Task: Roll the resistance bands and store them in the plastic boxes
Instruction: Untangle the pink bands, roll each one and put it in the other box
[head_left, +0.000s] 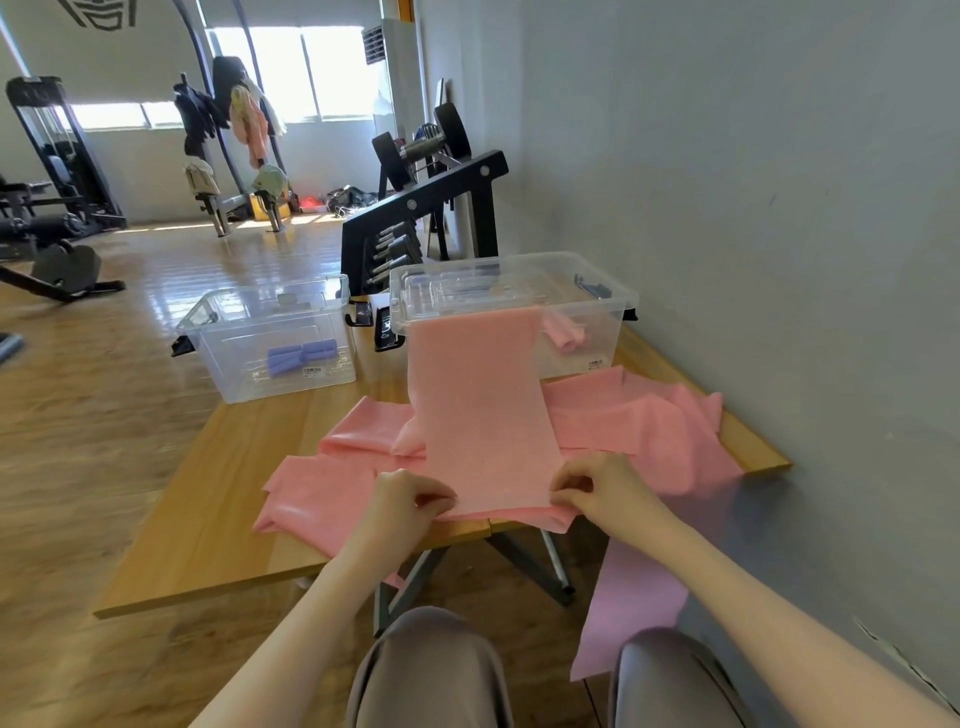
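Sitting low, grey trouser knees (431, 670) at the bottom edge, wood table (208, 525) just in front. Pinching the near end of a long pink band (480, 415) w/ both hands: left hand (405, 501) on the band's left corner, thumb & fingers curled tight on the edge; right hand (605, 488) on the right corner, same kind of pinch. Band end lying flat at the table's near edge, no roll showing there.

Running away from the hands, up the table & over the front rim of the right clear box (597, 306), far end draped onto the lid sitting on that box. Lying on top of more pink bands (649, 431), loose & crumpled, spread left & right across the table, some hanging off the near edge. Hanging down past the table on the right, near the wall, a purple band (634, 608), lower end close to the right knee.

Inside the right box, seen through the wall, pink rolls (566, 335), just right of the draped band. Black latches on the box sides.

Left clear box (234, 364), no lid on it, standing at the table's far left corner, apart from the right box. Inside at the bottom, purple rolls (301, 356), side by side, touching.

Behind the boxes, black dumbbell rack (421, 208) by the grey wall. Farther off, shiny wood floor, gym machines on the left, clothes hung on a stand, bright windows at the back.
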